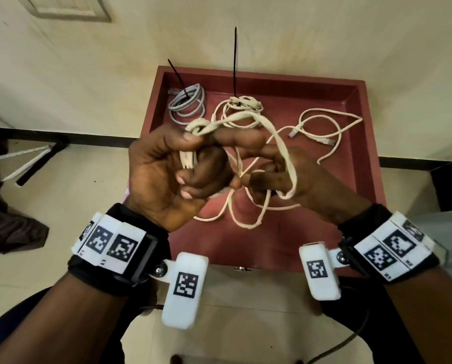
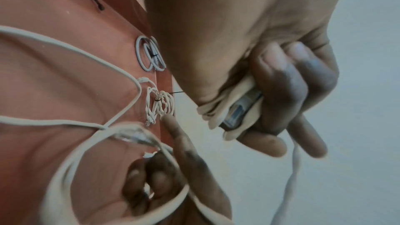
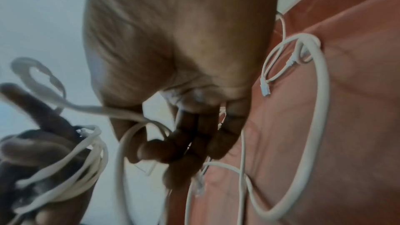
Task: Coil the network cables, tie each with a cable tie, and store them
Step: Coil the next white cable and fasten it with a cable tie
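My left hand [image 1: 182, 169] grips a bundle of loops of a white network cable [image 1: 285, 153], held above the red tray [image 1: 272, 77]. The left wrist view shows a clear plug [image 2: 240, 110] pressed in among those loops under the fingers. My right hand [image 1: 261, 177] is just right of it, fingers curled, with a wide loop of the same cable round them. More slack hangs down to the tray floor. In the right wrist view the curled fingers [image 3: 190, 145] have the cable [image 3: 121, 151] passing through them.
At the tray's back lie a grey coil [image 1: 186, 103] and a white coil [image 1: 242, 106], each bound with a black cable tie sticking up. A loose white cable [image 1: 322, 130] with both plugs showing sprawls at the back right. Cream floor surrounds the tray.
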